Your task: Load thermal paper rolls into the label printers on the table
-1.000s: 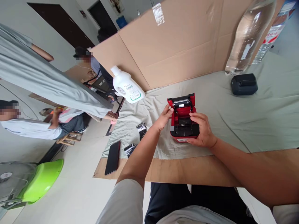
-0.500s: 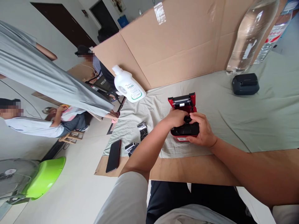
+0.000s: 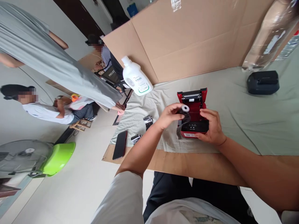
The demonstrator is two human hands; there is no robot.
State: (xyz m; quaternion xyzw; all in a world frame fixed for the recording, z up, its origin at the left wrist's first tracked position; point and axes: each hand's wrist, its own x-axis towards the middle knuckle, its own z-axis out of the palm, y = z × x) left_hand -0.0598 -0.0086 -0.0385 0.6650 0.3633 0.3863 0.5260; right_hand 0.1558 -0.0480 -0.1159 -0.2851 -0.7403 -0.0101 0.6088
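Brown cardboard (image 3: 187, 168) edges the near side of the table, with a pale green cloth (image 3: 245, 115) spread beyond it, bearing a black phone (image 3: 120, 149) and two wrapped rolls (image 3: 142, 129). On the cloth sits a red printer (image 3: 193, 116), lid raised. Above it, the left hand (image 3: 169, 115) pinches a dark paper roll (image 3: 184, 113) with a loose hanging tail, while the right hand (image 3: 211, 127) grips the printer's front corner. Farther back stand a white bottle (image 3: 136, 77), a black device (image 3: 263, 82) and a cardboard wall (image 3: 198, 40).

White bottle (image 3: 136, 77); phone (image 3: 120, 149); black printer (image 3: 263, 82).
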